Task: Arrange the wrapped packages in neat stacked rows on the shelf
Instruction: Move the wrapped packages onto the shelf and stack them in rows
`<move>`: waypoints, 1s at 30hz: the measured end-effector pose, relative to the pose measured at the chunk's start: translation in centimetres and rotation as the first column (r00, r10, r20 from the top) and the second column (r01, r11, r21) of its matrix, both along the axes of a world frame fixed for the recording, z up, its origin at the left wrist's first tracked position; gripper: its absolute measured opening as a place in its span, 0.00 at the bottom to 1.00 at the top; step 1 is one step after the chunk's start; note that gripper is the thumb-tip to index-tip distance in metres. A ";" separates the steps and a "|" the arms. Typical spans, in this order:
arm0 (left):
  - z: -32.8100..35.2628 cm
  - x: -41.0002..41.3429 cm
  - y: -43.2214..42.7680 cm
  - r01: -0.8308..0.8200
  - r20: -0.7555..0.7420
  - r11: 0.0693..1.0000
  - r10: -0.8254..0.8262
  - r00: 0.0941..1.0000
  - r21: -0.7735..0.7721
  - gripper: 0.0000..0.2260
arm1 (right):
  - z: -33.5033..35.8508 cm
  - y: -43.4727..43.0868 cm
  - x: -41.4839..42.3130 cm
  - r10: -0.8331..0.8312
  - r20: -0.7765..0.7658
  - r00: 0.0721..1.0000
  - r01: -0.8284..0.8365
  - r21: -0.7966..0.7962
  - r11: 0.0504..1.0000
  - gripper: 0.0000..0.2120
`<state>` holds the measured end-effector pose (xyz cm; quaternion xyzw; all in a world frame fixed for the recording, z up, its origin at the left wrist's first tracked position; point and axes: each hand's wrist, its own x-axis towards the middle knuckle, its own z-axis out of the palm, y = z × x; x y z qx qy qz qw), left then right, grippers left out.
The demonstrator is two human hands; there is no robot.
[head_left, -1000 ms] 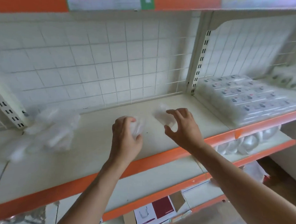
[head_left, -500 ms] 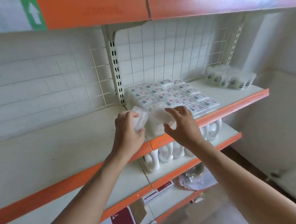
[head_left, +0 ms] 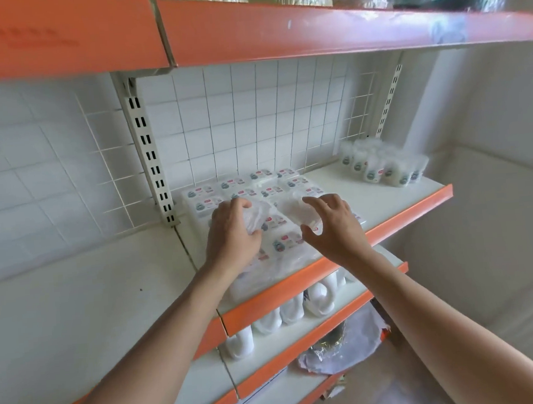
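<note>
The left hand (head_left: 233,239) grips a small clear-film-wrapped package (head_left: 256,216), its fingers curled round the crinkled, glossy wrap. The right hand (head_left: 333,228) pinches a second translucent wrapped package (head_left: 292,208) between bent fingers and the thumb below it; blur softens its outline. Both packages are held just above the block of flat rectangular wrapped packages (head_left: 258,186). These lie in tight rows, printed labels up, on the smooth white shelf (head_left: 381,193).

The block sits close against the slotted cream upright (head_left: 152,165) on its left and reaches nearly to the shelf's orange front lip (head_left: 411,210). Behind it runs a white wire grid panel (head_left: 253,117). To the right, a strip of bare shelf separates the block from a cluster of small white labelled bottles (head_left: 382,167) in the back corner. The orange-fronted upper shelf (head_left: 310,31) hangs well above the hands. White plastic jugs (head_left: 297,307) with loop handles line the shelf below.
</note>
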<state>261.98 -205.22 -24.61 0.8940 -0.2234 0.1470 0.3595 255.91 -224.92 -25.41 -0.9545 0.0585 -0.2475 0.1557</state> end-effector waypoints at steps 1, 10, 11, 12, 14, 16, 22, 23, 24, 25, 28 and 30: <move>-0.1 0.8 -0.4 0.003 -0.019 1.000 -0.003 1.000 0.006 0.20 | 0.1 -0.4 0.6 -0.006 0.001 1.000 0.006 -0.001 1.000 0.25; -0.9 5.4 -3.5 -0.042 -0.042 0.994 0.046 0.998 0.098 0.21 | -0.7 -3.9 5.7 0.030 -0.032 0.999 -0.030 0.023 0.999 0.24; -1.0 5.8 -3.7 -0.057 -0.041 0.991 0.062 0.997 0.120 0.21 | -0.7 -4.3 6.4 0.045 -0.030 0.999 -0.044 0.028 0.999 0.25; -0.9 6.2 -3.9 -0.074 -0.048 0.987 0.081 0.996 0.143 0.20 | -0.7 -4.7 7.1 0.063 -0.029 0.998 -0.062 0.033 0.998 0.25; -0.8 6.8 -4.4 -0.090 -0.077 0.976 0.107 0.991 0.200 0.19 | -0.7 -5.5 8.4 0.118 -0.024 0.993 -0.117 0.043 0.992 0.24; -0.5 7.0 -4.8 -0.104 -0.095 0.954 0.135 0.986 0.282 0.19 | -0.7 -6.5 9.4 0.201 -0.018 0.979 -0.200 0.050 0.978 0.24; 1.5 6.8 -7.8 -0.130 0.061 0.933 0.116 0.991 0.336 0.21 | -0.6 -9.5 11.8 0.450 -0.017 0.893 -0.439 0.188 0.879 0.21; 1.9 6.7 -8.5 -0.099 0.070 0.945 0.081 0.994 0.312 0.20 | -0.4 -9.8 12.2 0.487 0.006 0.873 -0.473 0.255 0.844 0.18; 2.2 6.7 -9.2 -0.077 0.067 0.954 0.060 0.996 0.290 0.20 | -0.1 -10.2 12.5 0.517 0.030 0.856 -0.496 0.334 0.801 0.14; 2.4 6.6 -9.8 -0.067 0.052 0.961 0.055 0.997 0.268 0.18 | 0.2 -10.5 12.7 0.531 0.036 0.847 -0.494 0.425 0.759 0.10; 2.3 6.5 -11.3 -0.083 -0.031 0.982 0.090 0.995 0.171 0.14 | 1.1 -11.2 13.2 0.541 -0.013 0.841 -0.415 0.625 0.661 0.02; 2.2 6.4 -12.0 -0.092 -0.088 0.991 0.101 0.991 0.100 0.13 | 1.1 -11.7 13.4 0.525 -0.020 0.851 -0.375 0.677 0.633 0.06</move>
